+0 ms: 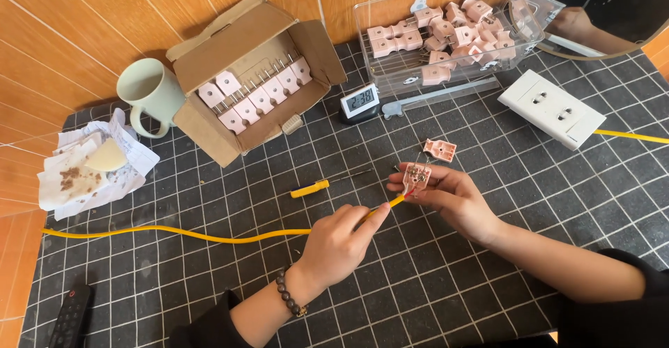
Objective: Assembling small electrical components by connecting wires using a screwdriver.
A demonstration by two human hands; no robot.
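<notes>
My left hand (336, 242) pinches the end of a yellow cable (174, 233) that runs off to the left across the dark grid mat (432, 278). My right hand (453, 194) holds an open pink plug half (417, 178) with metal contacts showing, and the cable's stripped end meets it there. A second pink plug cover (440, 150) lies on the mat just beyond my right hand. A screwdriver with a yellow handle (311, 189) rests on the mat to the left of the plug.
A cardboard box (209, 55) of pink plugs stands at the back left beside a pale green mug (150, 93). A clear bin (390, 62) holds several more plugs. A small digital clock (360, 102), a white double socket (552, 109), crumpled paper (90, 170) and a black remote (70, 316) lie around.
</notes>
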